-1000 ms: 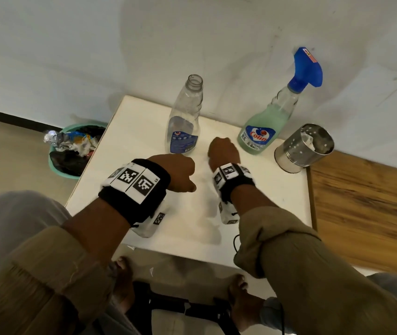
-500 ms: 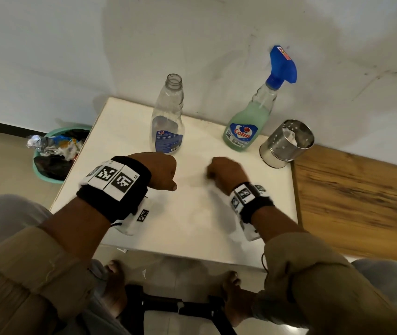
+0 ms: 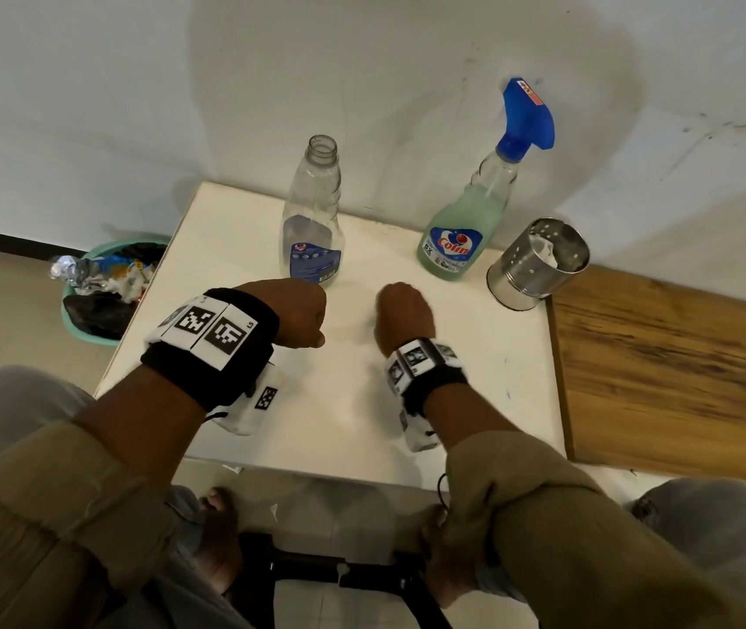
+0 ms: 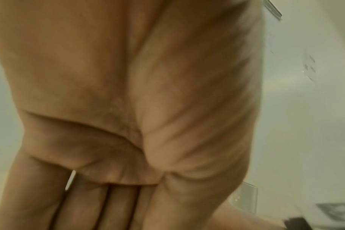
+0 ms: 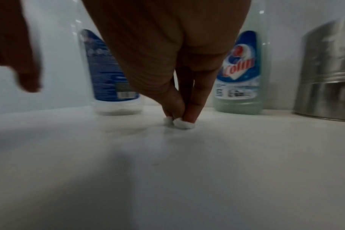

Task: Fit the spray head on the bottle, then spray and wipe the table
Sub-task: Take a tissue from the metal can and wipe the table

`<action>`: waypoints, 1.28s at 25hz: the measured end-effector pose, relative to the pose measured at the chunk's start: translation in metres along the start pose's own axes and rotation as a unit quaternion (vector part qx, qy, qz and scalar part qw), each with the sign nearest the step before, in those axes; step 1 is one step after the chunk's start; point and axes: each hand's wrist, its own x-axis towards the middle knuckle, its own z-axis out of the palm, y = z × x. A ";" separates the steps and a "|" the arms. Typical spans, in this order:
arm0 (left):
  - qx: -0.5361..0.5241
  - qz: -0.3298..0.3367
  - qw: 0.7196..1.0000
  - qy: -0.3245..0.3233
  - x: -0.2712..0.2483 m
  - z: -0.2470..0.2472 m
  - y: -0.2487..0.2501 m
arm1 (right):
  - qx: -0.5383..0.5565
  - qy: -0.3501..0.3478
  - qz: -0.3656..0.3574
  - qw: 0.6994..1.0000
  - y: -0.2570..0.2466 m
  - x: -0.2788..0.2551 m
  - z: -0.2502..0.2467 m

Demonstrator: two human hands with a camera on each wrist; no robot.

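Wiping right hand (image 3: pixel 402 317) shifted left on table (image 3: pixel 489 356).

Two bottles (image 3: pixel 314 220) and a tin (image 3: pixel 539 263) line the table's (image 3: pixel 475 401) far edge.

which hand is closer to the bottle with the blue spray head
Right. The right hand pinches a white wad on the table, in front and left of the spray bottle. The left hand is farther left, by the open clear bottle.

Dim, soft light; both wrist views blurred.
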 end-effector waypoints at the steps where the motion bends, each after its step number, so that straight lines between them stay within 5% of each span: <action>1: -0.001 0.000 1.000 0.012 -0.001 -0.001 -0.002 | -0.012 -0.016 -0.039 0.999 -0.020 -0.012 0.002; 6: -0.018 0.001 0.999 0.052 -0.002 -0.004 -0.007 | -0.037 -0.102 -0.144 0.984 -0.062 -0.068 0.011; 12: -0.026 -0.001 0.998 0.055 -0.005 -0.004 -0.007 | -0.072 -0.107 -0.266 0.955 -0.040 -0.076 0.018; 14: -0.030 -0.004 0.998 0.057 -0.005 -0.005 -0.008 | -0.023 -0.084 -0.213 0.973 -0.008 -0.061 0.014; 17: -0.036 -0.008 0.998 0.051 -0.004 -0.005 -0.007 | 0.011 -0.029 -0.024 0.999 0.063 -0.025 0.001; 20: -0.039 0.001 0.999 0.036 0.002 -0.005 -0.004 | 0.016 -0.008 0.130 0.991 0.104 0.004 -0.010; 22: -0.038 0.007 0.999 0.029 0.004 -0.005 -0.002 | 0.013 0.003 0.158 0.987 0.098 0.017 -0.010; 27: -0.028 0.014 0.998 0.051 0.011 -0.004 -0.011 | 0.015 -0.002 0.023 1.000 0.016 0.016 -0.004; 32: -0.022 0.011 0.997 0.068 0.007 -0.006 -0.014 | 0.033 -0.088 -0.189 0.977 -0.078 -0.065 0.010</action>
